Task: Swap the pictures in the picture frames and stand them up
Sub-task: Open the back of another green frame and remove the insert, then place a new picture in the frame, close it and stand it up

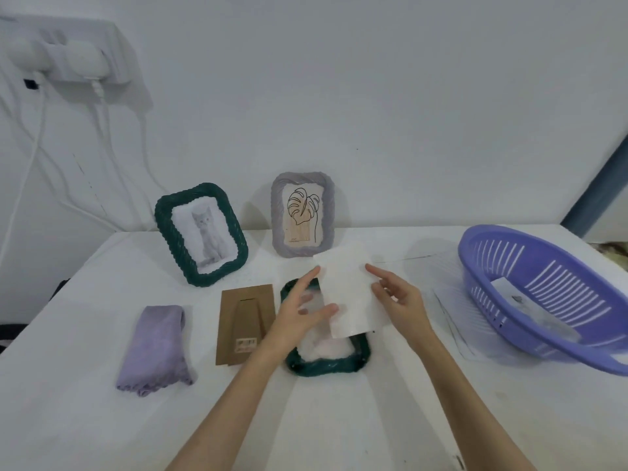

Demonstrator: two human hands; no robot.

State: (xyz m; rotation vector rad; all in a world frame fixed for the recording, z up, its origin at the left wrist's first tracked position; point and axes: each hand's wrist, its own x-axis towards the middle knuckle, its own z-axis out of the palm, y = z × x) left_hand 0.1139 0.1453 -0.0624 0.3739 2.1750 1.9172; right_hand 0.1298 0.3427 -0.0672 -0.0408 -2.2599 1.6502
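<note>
A dark green frame lies face down on the white table, its back removed. Above it I hold a white picture sheet, blank side up, with my left hand on its left edge and my right hand on its right edge. The brown cardboard backing with its stand lies flat just left of that frame. Two frames stand upright at the back: a green one with a cat photo and a grey one with a leaf drawing.
A folded lilac cloth lies at the left. A purple plastic basket holding a picture sits at the right on some paper sheets. White cables and plugs hang on the wall at the back left.
</note>
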